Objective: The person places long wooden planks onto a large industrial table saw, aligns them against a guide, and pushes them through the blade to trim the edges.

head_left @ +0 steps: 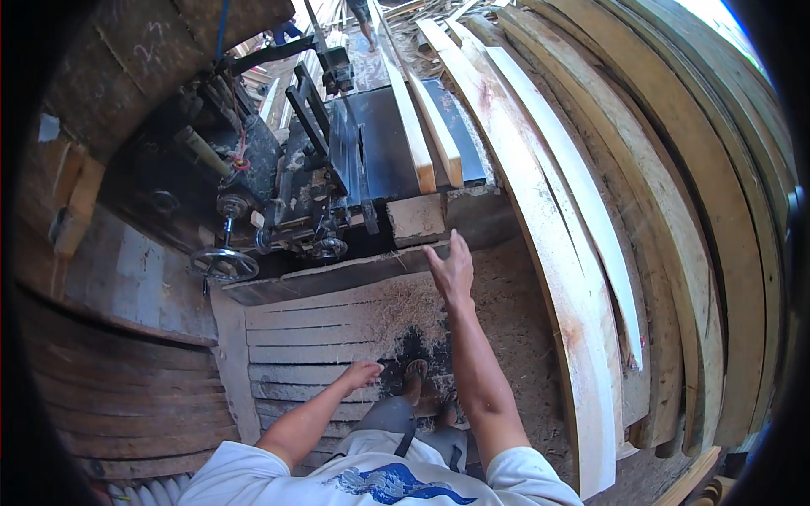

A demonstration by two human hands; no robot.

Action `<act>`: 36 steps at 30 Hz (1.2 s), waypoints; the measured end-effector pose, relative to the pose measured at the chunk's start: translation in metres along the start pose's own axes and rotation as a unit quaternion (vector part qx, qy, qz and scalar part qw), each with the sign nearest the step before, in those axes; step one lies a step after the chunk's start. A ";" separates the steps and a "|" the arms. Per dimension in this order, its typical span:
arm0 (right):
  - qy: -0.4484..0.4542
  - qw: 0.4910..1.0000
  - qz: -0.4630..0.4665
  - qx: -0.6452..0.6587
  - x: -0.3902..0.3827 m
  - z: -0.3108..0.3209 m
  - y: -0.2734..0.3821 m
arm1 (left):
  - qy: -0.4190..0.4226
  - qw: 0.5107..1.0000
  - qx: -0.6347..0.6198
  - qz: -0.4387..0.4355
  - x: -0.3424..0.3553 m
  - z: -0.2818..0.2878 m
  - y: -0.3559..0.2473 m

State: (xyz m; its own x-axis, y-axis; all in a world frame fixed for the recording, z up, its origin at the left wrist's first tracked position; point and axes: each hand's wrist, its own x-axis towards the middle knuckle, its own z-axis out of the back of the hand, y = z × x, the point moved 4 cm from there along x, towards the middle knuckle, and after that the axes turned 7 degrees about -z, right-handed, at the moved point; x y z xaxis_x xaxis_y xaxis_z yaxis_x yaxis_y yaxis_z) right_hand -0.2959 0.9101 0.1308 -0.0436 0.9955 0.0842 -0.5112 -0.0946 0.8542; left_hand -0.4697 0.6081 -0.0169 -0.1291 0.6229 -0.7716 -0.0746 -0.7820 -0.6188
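My right hand [452, 268] is stretched forward with fingers apart, empty, just below the near end of the saw bench [388, 148]. Two pale wooden strips [426, 139] lie lengthwise on the dark bench top, their near ends above a wooden block [415, 219]. My left hand [361, 374] hangs low by my knee, loosely curled and holding nothing. My feet in sandals [415, 371] stand on a sawdust-covered floor.
A long stack of curved pale planks [574, 253] runs along the right. Left of the bench sits dark machinery with a handwheel [224, 264]. Slatted boards [312, 337] and sawdust cover the floor. A person's legs [363, 17] stand at the far end.
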 end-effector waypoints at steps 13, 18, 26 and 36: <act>0.088 0.946 -0.248 -0.188 -0.258 0.101 -0.074 | 0.024 0.951 -0.294 -0.093 0.122 -0.043 -0.157; 0.087 0.916 -0.383 0.077 -0.461 0.210 -0.164 | 0.101 0.876 -0.460 -0.108 0.109 -0.126 -0.111; 0.266 0.785 -0.556 -0.062 -0.530 0.269 -0.200 | -0.055 0.996 -0.071 -0.007 -0.068 -0.261 0.079; 0.212 0.895 -0.372 -0.126 -0.393 0.203 -0.121 | -0.195 0.561 0.574 -0.563 0.101 0.166 -0.191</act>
State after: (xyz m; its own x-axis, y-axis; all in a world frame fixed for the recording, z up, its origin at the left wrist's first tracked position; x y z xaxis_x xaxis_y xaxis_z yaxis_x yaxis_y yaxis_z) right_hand -0.0423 0.5293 0.0987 0.0937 0.7006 -0.7074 -0.7094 0.5456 0.4463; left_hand -0.6324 0.8167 0.0476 0.4496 0.8597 0.2423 -0.8854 0.4647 -0.0059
